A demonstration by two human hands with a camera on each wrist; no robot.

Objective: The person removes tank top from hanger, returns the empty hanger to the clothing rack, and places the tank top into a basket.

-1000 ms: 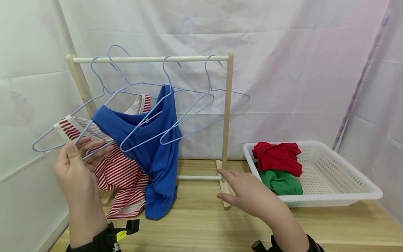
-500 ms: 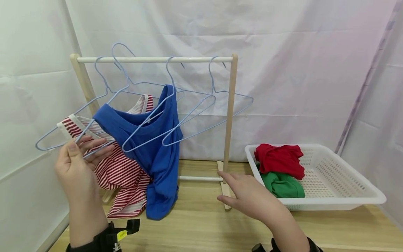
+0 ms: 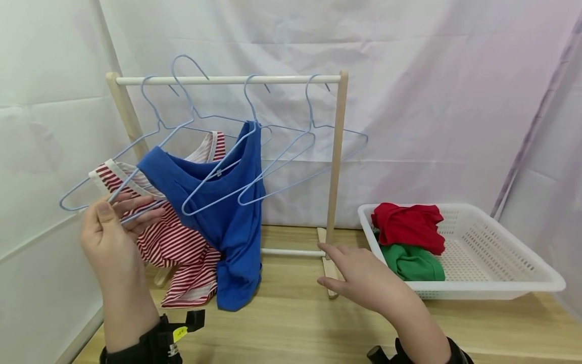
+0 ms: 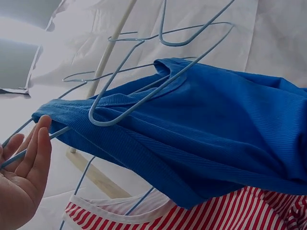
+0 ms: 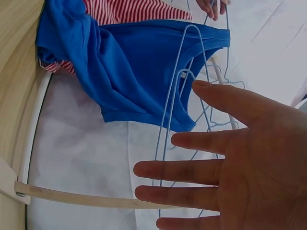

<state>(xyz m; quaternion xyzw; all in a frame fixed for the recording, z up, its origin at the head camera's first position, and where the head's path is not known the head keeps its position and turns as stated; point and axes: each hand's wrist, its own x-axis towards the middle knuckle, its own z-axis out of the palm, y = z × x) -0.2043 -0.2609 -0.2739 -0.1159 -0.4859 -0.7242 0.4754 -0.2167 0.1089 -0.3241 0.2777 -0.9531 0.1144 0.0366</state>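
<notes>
My left hand (image 3: 111,232) pinches the left end of a light blue wire hanger (image 3: 123,187) between thumb and fingers. A blue sleeveless top (image 3: 232,222) hangs on that hanger, its near shoulder strap close to my fingertips. The hanger's hook (image 3: 179,58) rises above the rack's white rail (image 3: 223,80); whether it rests there I cannot tell. Behind it, a red-and-white striped sleeveless top (image 3: 182,242) hangs from another hanger. My right hand (image 3: 364,278) holds nothing, fingers spread, near the rack's right foot. In the right wrist view, its palm (image 5: 259,167) faces the hangers.
Two bare hangers (image 3: 311,108) hang on the rail's right half. The rack's wooden right post (image 3: 336,167) stands beside a white plastic basket (image 3: 500,288). A red cloth (image 3: 404,225) and a green cloth (image 3: 411,263) lie in the basket's left end.
The held hanger's hook has moved slightly right and up relative to the rail. The head view has shifted a little. My right hand keeps nearly the same pose.
</notes>
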